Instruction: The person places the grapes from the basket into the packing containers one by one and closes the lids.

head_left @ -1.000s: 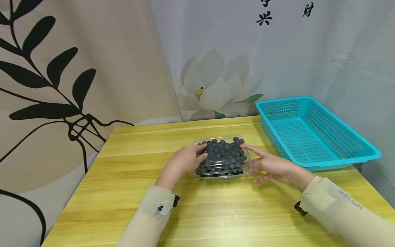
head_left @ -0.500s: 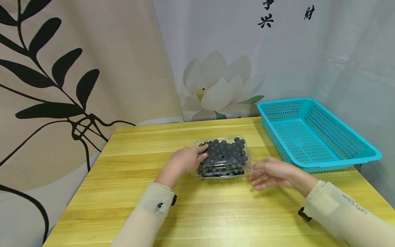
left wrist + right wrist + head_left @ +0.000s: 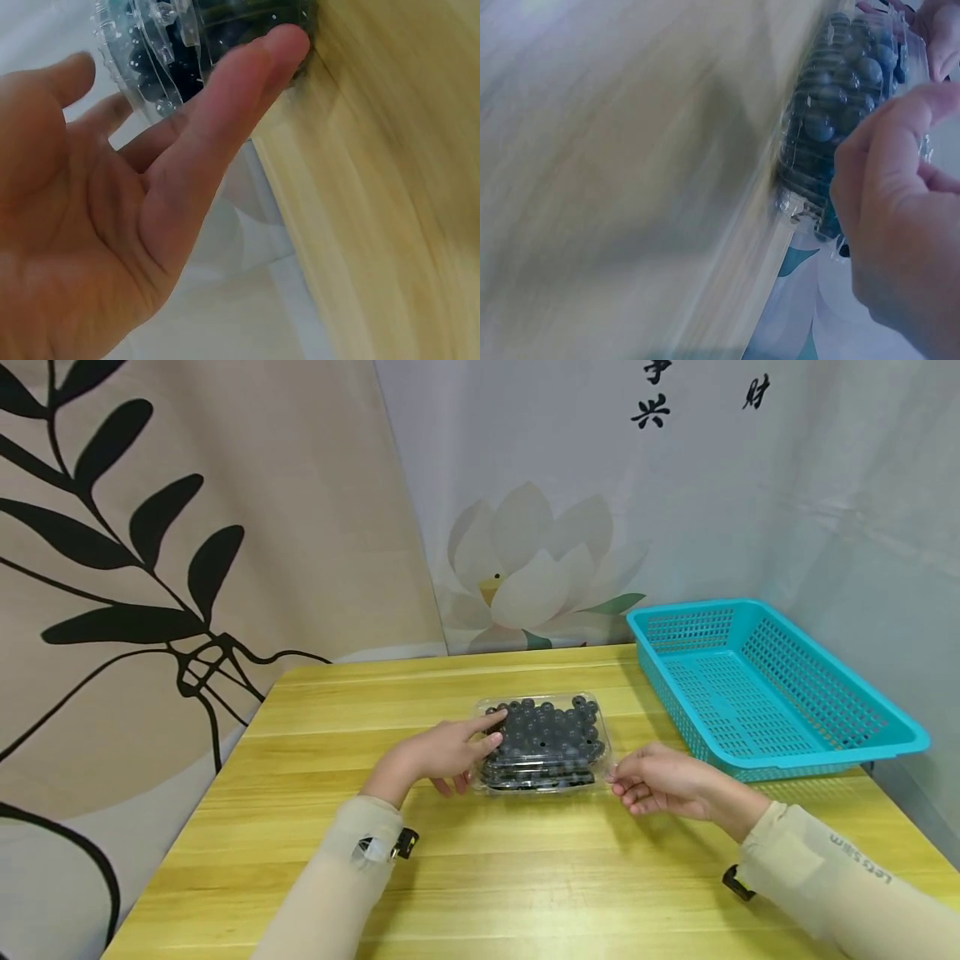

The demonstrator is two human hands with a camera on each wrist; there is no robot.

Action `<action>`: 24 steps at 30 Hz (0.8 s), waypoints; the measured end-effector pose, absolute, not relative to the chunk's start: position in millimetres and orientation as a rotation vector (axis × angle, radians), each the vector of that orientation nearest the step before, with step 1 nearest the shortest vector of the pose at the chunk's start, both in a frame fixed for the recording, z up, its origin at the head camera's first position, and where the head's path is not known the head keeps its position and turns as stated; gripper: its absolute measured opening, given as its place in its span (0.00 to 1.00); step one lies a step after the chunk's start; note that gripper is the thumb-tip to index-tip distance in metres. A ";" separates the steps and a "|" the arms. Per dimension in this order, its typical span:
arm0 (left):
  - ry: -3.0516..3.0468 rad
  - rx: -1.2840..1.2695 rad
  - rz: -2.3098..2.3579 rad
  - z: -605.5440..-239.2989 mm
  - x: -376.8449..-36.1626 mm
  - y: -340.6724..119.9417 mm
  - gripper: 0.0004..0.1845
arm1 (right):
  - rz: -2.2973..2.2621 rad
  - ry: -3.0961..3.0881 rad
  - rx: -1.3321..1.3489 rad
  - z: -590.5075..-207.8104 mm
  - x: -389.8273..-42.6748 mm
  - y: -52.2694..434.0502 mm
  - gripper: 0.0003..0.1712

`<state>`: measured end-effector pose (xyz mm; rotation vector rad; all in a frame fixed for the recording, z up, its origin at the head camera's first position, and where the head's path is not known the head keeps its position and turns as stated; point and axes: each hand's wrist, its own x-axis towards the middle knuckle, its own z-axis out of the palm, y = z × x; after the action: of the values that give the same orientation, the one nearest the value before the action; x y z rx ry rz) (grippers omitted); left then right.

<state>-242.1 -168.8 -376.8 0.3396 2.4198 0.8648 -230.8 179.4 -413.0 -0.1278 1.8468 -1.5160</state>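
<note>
A clear plastic clamshell box (image 3: pixel 543 760) full of blueberries (image 3: pixel 547 727) lies closed on the wooden table. My left hand (image 3: pixel 442 752) is at its left side with fingers extended; index finger and thumb lie over the lid, and other fingertips show low beside the box. In the left wrist view that left hand (image 3: pixel 120 202) appears spread, palm toward the camera. At the box's front right corner my right hand (image 3: pixel 663 781) pinches the lid's edge between thumb and index finger, other fingers curled. The right wrist view shows this right hand (image 3: pixel 900 187) hiding part of the box (image 3: pixel 832 112).
A turquoise plastic basket (image 3: pixel 911 735) with perforated walls stands at the back right of the table (image 3: pixel 525 877), close to the right forearm. Behind the table hangs a curtain (image 3: pixel 315 510) printed with leaves and a lotus.
My right hand's index finger has come off the lid, and the hand now pinches the box's right edge. The left hand has shifted slightly left, its lower fingers now showing beside the box.
</note>
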 end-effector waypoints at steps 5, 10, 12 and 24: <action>2.209 0.316 1.015 -382.0 -245.2 -178.0 0.35 | -1.489 1.903 -0.121 -412.8 -228.1 176.1 0.16; 1.976 0.328 1.137 -387.5 -248.8 -188.7 0.45 | -1.479 1.911 -0.118 -412.5 -227.8 177.1 0.16; 1.915 0.330 1.171 -389.7 -250.9 -191.7 0.50 | -1.478 1.908 -0.116 -412.5 -228.1 178.3 0.16; 1.914 0.260 1.217 -391.9 -245.8 -187.7 0.63 | -1.487 1.891 -0.118 -413.4 -229.0 179.3 0.15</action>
<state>-245.8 -187.7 -391.9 0.2595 1.9143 1.2175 -229.0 179.3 -413.4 -0.1183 1.8911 -1.4865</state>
